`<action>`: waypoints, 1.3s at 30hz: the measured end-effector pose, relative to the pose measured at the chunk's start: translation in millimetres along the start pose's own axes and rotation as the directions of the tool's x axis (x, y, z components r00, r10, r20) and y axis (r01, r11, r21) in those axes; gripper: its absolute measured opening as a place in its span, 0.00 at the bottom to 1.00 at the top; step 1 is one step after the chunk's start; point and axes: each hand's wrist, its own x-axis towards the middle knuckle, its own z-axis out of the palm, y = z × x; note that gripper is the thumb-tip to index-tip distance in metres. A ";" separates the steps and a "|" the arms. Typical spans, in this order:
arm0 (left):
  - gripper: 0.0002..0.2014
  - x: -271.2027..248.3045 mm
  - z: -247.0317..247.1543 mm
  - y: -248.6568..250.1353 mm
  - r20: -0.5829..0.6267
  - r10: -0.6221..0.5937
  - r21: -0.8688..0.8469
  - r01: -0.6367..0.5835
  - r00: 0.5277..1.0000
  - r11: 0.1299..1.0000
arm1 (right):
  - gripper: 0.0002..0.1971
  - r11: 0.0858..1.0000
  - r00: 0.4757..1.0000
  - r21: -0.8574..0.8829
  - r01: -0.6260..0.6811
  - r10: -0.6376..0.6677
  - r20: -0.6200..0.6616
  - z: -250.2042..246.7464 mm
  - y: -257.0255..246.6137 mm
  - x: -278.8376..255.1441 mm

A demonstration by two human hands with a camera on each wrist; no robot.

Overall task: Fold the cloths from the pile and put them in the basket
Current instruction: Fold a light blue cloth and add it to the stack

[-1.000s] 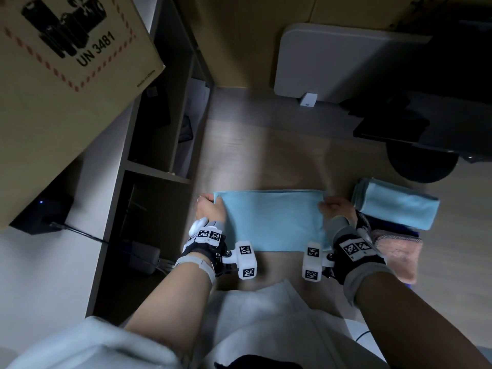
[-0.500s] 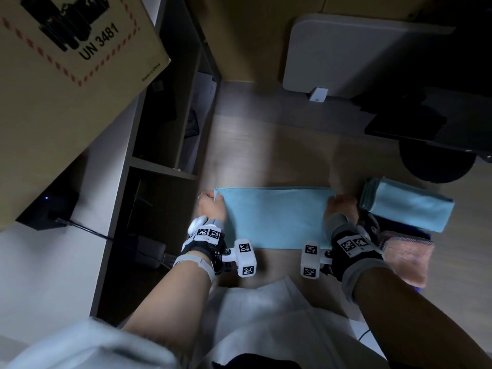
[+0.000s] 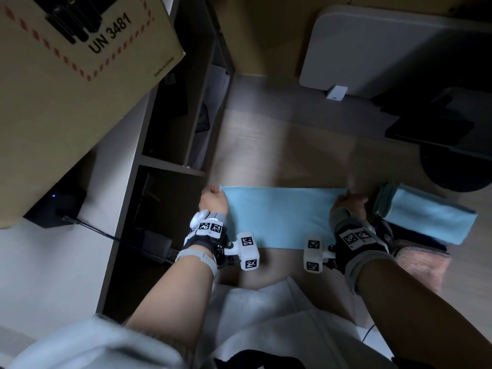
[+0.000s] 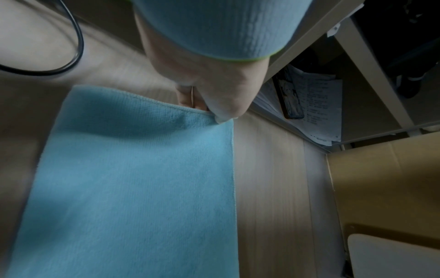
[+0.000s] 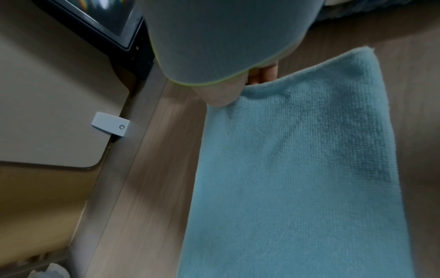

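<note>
A light blue cloth [image 3: 279, 217] lies flat on the wooden floor as a wide folded rectangle. My left hand [image 3: 213, 203] pinches its far left corner; the left wrist view shows thumb and fingers closed on the cloth [image 4: 142, 169] at that corner. My right hand [image 3: 348, 206] pinches the far right corner, with the cloth [image 5: 297, 169] stretching away from the thumb in the right wrist view. To the right lies a pile: a folded blue cloth [image 3: 426, 219] on top of a dark cloth and a pink cloth [image 3: 423, 270]. No basket is visible.
A dark shelf unit [image 3: 170, 155] stands left of the cloth, with a cardboard box [image 3: 66, 75] above it. A white panel [image 3: 386, 49] and a black round base [image 3: 458, 171] stand at the back right. A black cable [image 4: 59, 47] runs over the floor at the left.
Both hands stay on the far corners of the blue cloth. The cloth looks drawn a little wider and flatter, its right end now closer to the pile.
</note>
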 end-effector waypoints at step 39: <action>0.29 -109.2 43.7 -33.5 0.454 0.182 -0.226 -0.085 0.872 0.970 | 0.07 0.826 0.922 0.420 0.377 -0.375 -0.090 -62.6 135.0 -25.2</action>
